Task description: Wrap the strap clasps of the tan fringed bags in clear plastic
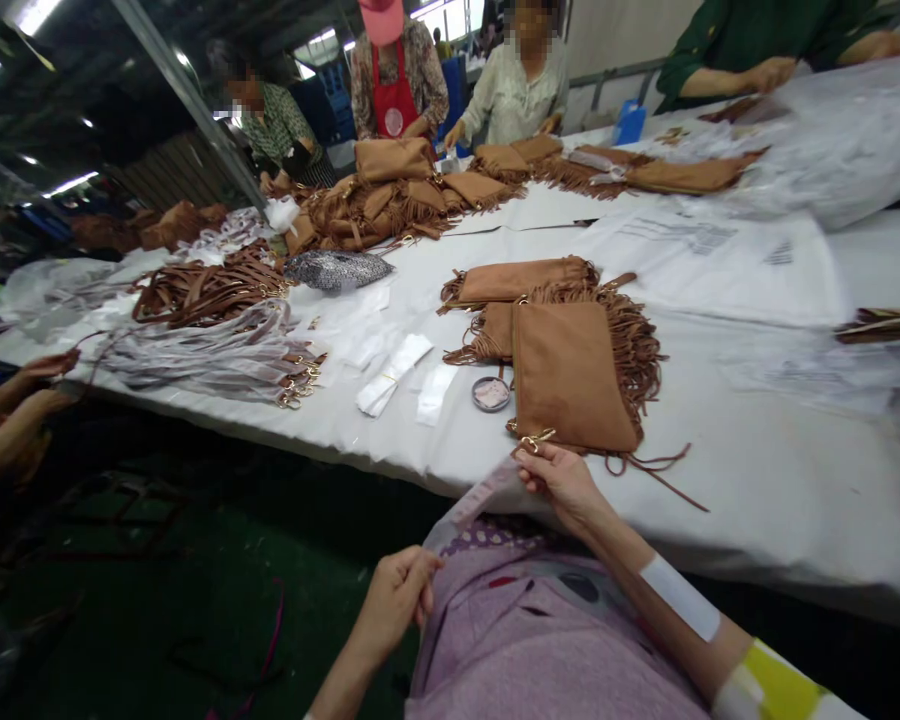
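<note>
A strap [482, 499] in a pale, cloudy plastic sleeve runs between my two hands at the table's front edge. My right hand [562, 485] pinches its end, where a gold-coloured metal clasp [534, 440] shows beside the corner of a tan fringed bag [566, 375]. Whether the clasp is hooked to the bag, I cannot tell. Lower down, over my lap, my left hand [401, 590] is closed on the sleeved strap's other visible stretch. Two more tan fringed pieces lie behind the bag, one of them a flat pouch [521, 280]. A small round tin [490, 393] sits left of the bag.
Left on the white table [412, 455] lie sleeved straps [217, 355], bare brown straps [195, 290] and white paper slips [395, 372]. Tan bags [390, 205] are heaped at the back, plastic bags [720, 255] at right. Several co-workers stand opposite; another person's hands [49, 385] reach in at left.
</note>
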